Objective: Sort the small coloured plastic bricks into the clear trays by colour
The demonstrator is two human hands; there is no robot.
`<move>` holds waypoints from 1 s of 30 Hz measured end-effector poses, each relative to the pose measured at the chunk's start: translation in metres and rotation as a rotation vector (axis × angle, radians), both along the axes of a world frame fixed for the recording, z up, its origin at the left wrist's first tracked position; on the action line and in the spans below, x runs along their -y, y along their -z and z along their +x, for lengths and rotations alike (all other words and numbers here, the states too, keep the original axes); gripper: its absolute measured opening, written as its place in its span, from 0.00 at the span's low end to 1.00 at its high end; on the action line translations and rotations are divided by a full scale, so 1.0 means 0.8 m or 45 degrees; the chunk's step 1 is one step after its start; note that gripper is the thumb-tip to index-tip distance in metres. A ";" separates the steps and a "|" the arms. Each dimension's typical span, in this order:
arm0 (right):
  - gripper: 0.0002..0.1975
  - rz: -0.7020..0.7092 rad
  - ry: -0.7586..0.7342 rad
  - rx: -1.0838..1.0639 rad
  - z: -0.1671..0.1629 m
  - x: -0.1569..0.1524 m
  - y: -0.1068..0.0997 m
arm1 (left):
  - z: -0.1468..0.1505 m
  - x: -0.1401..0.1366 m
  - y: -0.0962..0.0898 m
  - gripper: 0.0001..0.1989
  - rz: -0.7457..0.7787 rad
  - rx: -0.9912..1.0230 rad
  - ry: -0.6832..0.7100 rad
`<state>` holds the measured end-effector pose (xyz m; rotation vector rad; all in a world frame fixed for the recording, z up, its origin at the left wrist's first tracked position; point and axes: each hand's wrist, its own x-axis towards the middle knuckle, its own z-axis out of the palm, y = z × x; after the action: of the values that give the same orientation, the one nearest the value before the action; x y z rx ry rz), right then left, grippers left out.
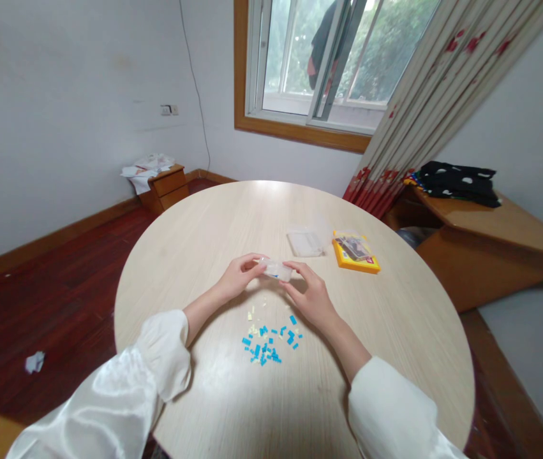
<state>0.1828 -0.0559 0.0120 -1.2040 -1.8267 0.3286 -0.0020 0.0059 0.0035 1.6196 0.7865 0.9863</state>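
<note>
The left hand (238,276) and right hand (313,296) are pinching a translucent packet (277,269) by its ends; blue pieces (258,350) are lying nearby.

The left sleeve (103,395) is shining like white satin, creasing into soft folds and puffing out near its end. The right sleeve (390,401), also loose and white, is looking smoother. Both are leaving the left hand (240,278) and right hand (310,294) bare.

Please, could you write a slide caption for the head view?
Left hand and right hand hold a translucent packet over a table with scattered blue pieces.
</note>
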 end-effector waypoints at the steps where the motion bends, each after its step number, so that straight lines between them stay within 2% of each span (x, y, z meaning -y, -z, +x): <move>1: 0.15 0.008 0.024 -0.009 0.000 0.000 0.001 | 0.000 0.000 0.000 0.15 0.009 -0.006 0.018; 4: 0.12 0.036 0.061 -0.001 -0.001 0.001 0.002 | -0.002 0.001 -0.001 0.16 0.135 -0.052 0.028; 8: 0.12 0.082 0.090 0.076 -0.003 0.005 -0.001 | -0.008 0.004 -0.010 0.11 0.372 -0.123 -0.088; 14: 0.11 0.132 0.113 0.118 -0.006 0.005 -0.005 | -0.010 0.010 -0.017 0.10 0.537 -0.176 -0.098; 16: 0.14 0.155 0.124 0.109 -0.004 0.003 -0.004 | -0.010 0.009 -0.015 0.10 0.597 -0.206 -0.151; 18: 0.19 0.148 0.152 0.091 0.000 0.000 -0.002 | -0.014 0.001 -0.010 0.10 0.661 -0.270 -0.278; 21: 0.25 0.100 0.215 0.066 0.009 -0.005 0.005 | -0.033 -0.024 0.000 0.09 0.761 -0.417 -0.589; 25: 0.21 0.070 0.260 0.076 0.016 -0.010 0.012 | -0.077 -0.068 0.016 0.10 0.774 -0.593 -0.874; 30: 0.18 0.010 0.348 0.222 0.019 -0.011 0.016 | -0.112 -0.096 0.031 0.14 0.651 -0.590 -0.998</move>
<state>0.1983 -0.0469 -0.0009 -1.4942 -1.7767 0.0633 -0.0914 0.0825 -0.0217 2.0604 1.6704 1.4569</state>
